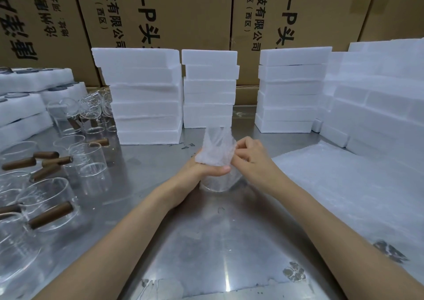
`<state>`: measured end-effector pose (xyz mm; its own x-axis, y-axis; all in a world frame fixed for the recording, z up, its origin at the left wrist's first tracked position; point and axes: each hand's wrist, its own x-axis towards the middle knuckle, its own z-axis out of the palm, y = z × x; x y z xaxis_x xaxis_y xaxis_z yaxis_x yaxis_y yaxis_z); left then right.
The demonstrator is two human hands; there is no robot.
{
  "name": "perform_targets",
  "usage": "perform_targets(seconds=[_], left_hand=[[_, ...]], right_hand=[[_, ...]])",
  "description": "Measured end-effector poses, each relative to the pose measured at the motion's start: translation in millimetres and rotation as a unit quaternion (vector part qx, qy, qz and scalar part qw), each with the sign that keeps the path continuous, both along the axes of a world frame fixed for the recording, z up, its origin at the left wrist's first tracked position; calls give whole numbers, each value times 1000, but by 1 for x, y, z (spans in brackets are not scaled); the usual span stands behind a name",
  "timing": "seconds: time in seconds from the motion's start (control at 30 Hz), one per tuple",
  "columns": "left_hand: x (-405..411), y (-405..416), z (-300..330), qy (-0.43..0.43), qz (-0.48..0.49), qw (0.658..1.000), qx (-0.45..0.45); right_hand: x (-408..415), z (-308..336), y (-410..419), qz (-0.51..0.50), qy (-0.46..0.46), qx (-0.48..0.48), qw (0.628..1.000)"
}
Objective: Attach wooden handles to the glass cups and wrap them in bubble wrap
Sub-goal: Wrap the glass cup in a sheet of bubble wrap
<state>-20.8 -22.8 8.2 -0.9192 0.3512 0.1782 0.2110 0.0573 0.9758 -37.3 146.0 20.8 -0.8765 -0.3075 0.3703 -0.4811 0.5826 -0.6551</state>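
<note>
Metal tabletop [206,242]: foam stacks [146,95] line the far edge before cartons [160,13], a bubble-wrap sheet [344,185] lies toward the right edge, and handled cups [46,208] crowd the left edge. At centre one cup [218,184] stands upright, long axis vertical, base on the metal, its upper part sheathed in wrap [214,148] that peaks upward. The left hand [204,169] grips the wrapped cup with thumb across the front; the right hand [250,154] pinches the wrap at its right side.

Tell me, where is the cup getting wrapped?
The cup stands mid-table in the head view, half covered in bubble wrap, held between the left hand and right hand.
</note>
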Motion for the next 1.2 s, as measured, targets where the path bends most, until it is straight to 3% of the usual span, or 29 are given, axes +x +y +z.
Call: perform_targets(seconds=[0.1,0.23,0.33,0.53,0.73,0.9,1.03,1.2], left_hand=[[-2,0,1,-13,-5,1000,14],[-1,2,4,-24,16,999,24],[-1,4,6,-21,57,998,7],[-2,4,3,92,86,988,-94],[5,-3,-4,220,157,937,-219],[14,-6,10,418,240,851,-210],[20,-5,12,482,235,798,-277],[18,-6,13,454,209,800,-331]], right_hand=[[1,0,1,-8,82,52,995],[11,12,2,-20,161,-56,985],[19,16,0,9,145,-104,984],[14,10,-3,22,102,16,994],[7,4,-3,37,105,133,985],[8,2,-6,29,128,222,966],[9,-1,-5,14,126,196,972],[12,3,-1,-32,138,79,987]])
